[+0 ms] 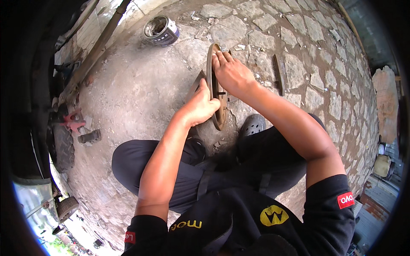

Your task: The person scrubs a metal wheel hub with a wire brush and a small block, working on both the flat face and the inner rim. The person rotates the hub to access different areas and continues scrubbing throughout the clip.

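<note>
Stony ground (128,89) spreads around the brownish metal disc (217,88), held upright, seemingly steadied from both sides against tipping. On the disc's left, the left hand (199,105) pinches its rim, thumb across; on its right, the right hand (234,75) lies fingers together, grip unclear. Beyond it, leftward, sits a can (167,36); rightward lies a metal bar (279,73).

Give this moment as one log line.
left hand: gripping upright brown round metal disc | right hand: laid against its right side | nearby: open round navy-and-white can, long dark flat bar
</note>
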`<state>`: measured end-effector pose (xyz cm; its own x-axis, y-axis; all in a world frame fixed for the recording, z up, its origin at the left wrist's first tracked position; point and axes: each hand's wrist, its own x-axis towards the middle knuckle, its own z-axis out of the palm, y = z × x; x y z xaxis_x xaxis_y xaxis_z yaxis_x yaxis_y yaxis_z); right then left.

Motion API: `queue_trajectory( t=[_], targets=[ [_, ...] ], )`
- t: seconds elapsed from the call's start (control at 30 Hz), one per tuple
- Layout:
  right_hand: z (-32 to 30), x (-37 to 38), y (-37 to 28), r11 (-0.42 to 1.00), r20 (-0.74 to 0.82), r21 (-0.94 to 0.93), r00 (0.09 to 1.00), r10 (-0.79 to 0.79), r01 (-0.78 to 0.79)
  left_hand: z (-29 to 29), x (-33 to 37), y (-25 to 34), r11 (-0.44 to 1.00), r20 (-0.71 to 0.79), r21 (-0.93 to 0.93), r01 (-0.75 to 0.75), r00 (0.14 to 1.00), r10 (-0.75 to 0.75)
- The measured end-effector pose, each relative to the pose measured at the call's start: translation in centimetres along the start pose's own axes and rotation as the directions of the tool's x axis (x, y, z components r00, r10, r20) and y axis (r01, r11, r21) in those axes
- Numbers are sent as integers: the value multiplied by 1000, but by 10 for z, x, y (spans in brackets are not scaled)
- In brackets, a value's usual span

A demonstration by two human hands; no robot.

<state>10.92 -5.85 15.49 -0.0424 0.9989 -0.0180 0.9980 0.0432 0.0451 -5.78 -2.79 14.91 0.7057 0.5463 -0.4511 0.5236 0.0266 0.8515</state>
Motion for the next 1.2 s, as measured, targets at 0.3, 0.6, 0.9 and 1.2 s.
queue_trajectory(
  t=[0.3,0.6,0.9,1.2],
  targets=[
    [5,-1,-9,996,-75,-85,997,23,-29,-6,3,-2,999,-19,49,-8,1000,9],
    [4,0,-7,995,-30,-44,995,92,-93,-6,2,-18,997,16,-38,-67,998,67],
    [5,-7,-6,996,-31,-61,997,67,-69,-9,-5,1,1000,54,-10,1,999,0],
    [13,-2,8,982,-8,48,983,181,-180,-5,1,-5,998,44,55,-5,999,2]
  ],
)
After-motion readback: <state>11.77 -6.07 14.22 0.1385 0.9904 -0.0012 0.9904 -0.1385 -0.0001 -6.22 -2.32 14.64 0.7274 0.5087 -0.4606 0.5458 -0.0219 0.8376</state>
